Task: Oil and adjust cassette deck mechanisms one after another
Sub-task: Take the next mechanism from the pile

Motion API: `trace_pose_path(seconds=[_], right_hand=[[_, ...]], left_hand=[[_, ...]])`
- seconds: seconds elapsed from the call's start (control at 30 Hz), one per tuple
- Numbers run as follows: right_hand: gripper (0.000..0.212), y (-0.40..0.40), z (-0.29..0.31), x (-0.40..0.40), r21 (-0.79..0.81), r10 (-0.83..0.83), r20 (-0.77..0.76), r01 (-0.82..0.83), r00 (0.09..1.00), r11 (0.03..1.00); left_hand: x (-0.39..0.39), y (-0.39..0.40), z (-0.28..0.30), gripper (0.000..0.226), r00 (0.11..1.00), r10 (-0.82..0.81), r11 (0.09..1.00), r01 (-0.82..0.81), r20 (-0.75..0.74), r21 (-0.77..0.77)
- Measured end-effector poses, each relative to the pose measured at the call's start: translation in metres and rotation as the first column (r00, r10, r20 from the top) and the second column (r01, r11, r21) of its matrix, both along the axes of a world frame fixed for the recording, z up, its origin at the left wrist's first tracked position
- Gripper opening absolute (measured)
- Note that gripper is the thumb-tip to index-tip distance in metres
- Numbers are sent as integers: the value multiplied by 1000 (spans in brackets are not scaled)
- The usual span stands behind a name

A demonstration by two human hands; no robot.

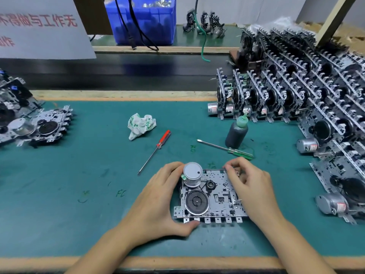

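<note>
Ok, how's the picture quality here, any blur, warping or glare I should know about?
Head view: wide-angle warping bends the bench edge and the stacked decks at right; the far blue bin and sign look soft; the deck between the hands is sharp; lighting is even, with soft shadows under the hands and no strong glare.

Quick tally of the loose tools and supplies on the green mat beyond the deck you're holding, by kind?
Screwdrivers: 2, red-handled and green-handled
Oil bottle: 1
Crumpled rag: 1
Total: 4
</note>
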State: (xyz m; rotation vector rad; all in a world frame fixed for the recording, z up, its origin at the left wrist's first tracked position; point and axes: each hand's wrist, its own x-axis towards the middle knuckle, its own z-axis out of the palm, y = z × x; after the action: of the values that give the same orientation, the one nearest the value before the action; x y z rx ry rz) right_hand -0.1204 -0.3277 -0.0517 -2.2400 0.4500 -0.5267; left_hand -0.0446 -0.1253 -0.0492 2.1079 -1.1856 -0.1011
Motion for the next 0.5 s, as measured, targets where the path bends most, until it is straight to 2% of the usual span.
trace_pose_path(seconds=[0.1, 0.23, 0.37, 0.5], right_hand=[[15, 2, 2, -1, 3, 26, 36, -26, 999, 1000], [14, 2, 2, -3, 1, 41, 91, -41, 995, 999], [16, 3, 2, -4, -24, 28, 147, -25, 989, 999], [16, 4, 4, -4, -64, 40, 177, -29, 983, 997]], left_hand=[[0, 2, 2, 96, 994, 1, 1000, -1, 108, 6], [0, 3, 6, 111, 990, -57, 998, 52, 130, 41], [-2, 3, 6, 105, 975, -37, 998, 24, 219, 62], [-2, 4, 6, 107, 974, -43, 998, 32, 222, 53]])
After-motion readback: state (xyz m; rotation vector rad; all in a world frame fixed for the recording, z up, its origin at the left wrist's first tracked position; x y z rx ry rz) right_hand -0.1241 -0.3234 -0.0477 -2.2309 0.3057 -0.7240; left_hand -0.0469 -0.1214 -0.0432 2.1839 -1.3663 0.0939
